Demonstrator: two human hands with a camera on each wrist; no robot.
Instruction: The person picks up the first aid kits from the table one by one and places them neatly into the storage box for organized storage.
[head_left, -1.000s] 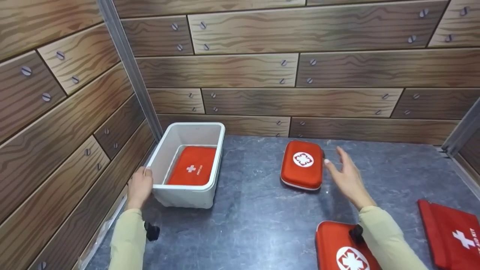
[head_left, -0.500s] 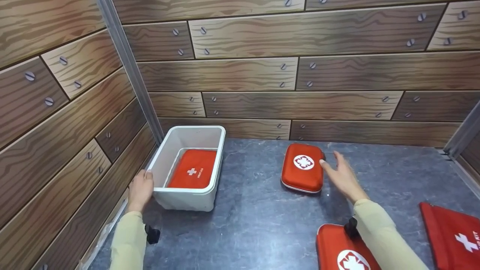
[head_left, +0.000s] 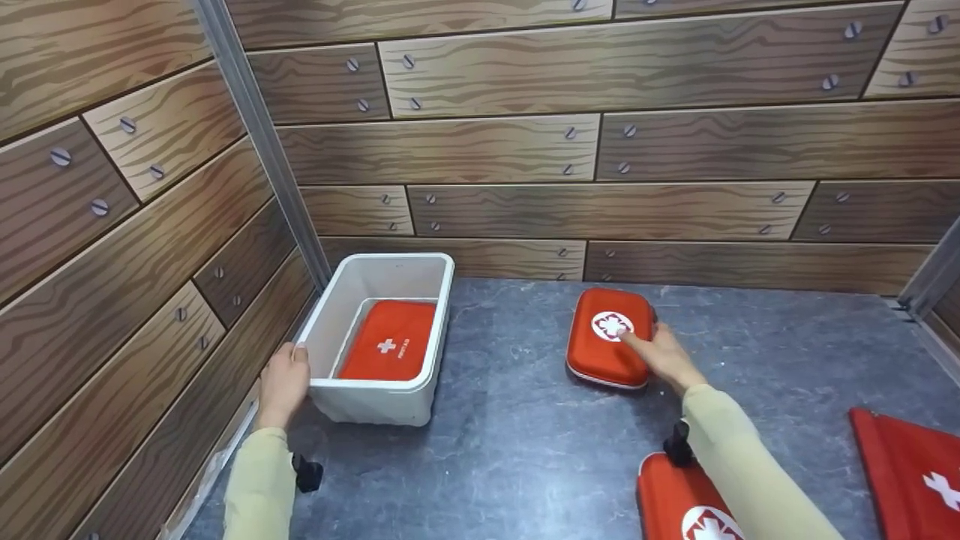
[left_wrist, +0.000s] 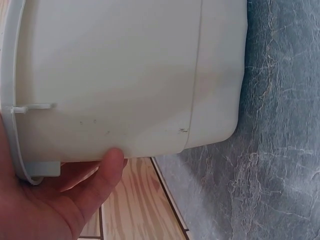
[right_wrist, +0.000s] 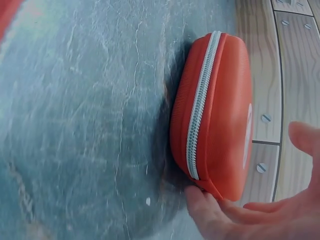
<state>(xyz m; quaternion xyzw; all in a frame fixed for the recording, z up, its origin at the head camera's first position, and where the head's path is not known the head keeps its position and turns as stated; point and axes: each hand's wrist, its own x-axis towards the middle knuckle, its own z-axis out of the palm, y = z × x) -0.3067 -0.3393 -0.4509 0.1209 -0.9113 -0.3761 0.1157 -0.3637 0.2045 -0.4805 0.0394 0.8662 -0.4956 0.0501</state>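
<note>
My left hand [head_left: 285, 381] grips the near left corner of a white plastic bin [head_left: 375, 405]. In the left wrist view, one fingertip of that hand [left_wrist: 92, 195] lies against the bin's outer wall, just below the rim. Inside the bin lies a flat red first aid pouch [head_left: 390, 341] with a white cross. My right hand [head_left: 666, 358] is at the right side of a red hard-shell first aid case [head_left: 600, 352] near the back wall. The right wrist view shows fingertips at the end of the case [right_wrist: 225, 120], with the thumb raised apart from it.
A second red first aid case [head_left: 679, 491] lies at the front, partly under my right forearm. Further right is a red first aid kit pouch [head_left: 900, 465], cut off by the view's edge. Wood-patterned walls [head_left: 480, 150] enclose the grey surface [head_left: 510, 450] at back and left.
My right hand has moved left from beside the case, bringing its thumb over the round white emblem in the head view. My left hand stays on the bin's corner.
</note>
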